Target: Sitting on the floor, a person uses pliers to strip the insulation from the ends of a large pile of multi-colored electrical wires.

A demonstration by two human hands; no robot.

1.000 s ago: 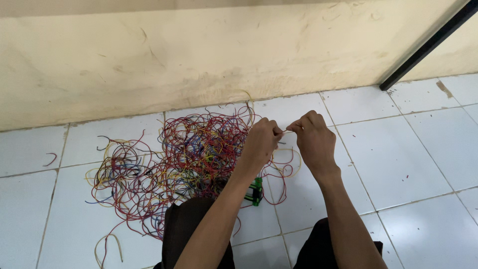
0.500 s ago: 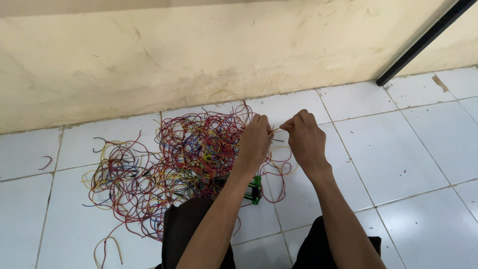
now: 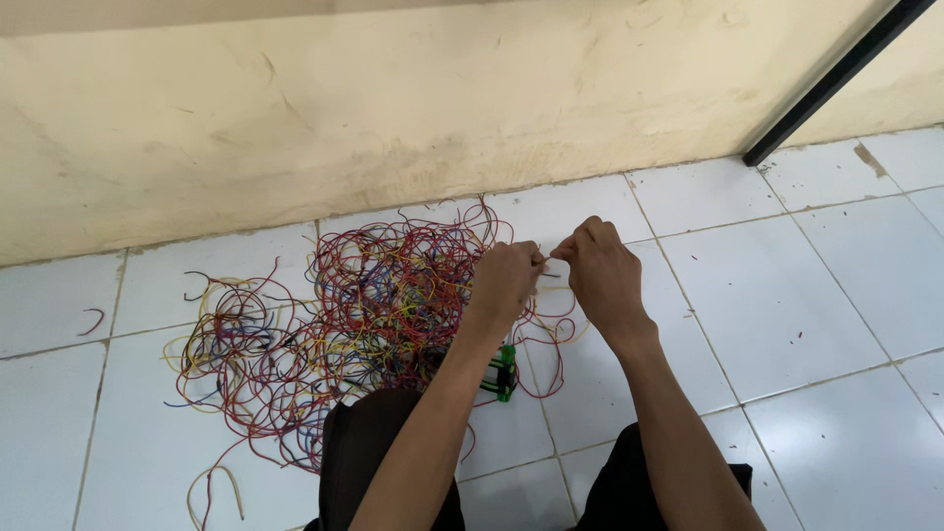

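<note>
Here both hands (image 3: 556, 277) pinch a wire (image 3: 547, 267).

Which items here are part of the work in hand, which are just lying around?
In hand:
- left hand and right hand, pinching a short wire end between them
- tangle of coloured wires on the floor tiles, beside the left hand

Lying about:
- green and black tool on a tile, under the left forearm
- stray red wire piece, far left
- pale wire loop, bottom left

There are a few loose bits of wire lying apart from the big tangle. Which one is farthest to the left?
The short dark red piece, curved like a hook, alone on the white tile at far left. The pale yellow loop near the bottom edge lies closer to the tangle.
</note>
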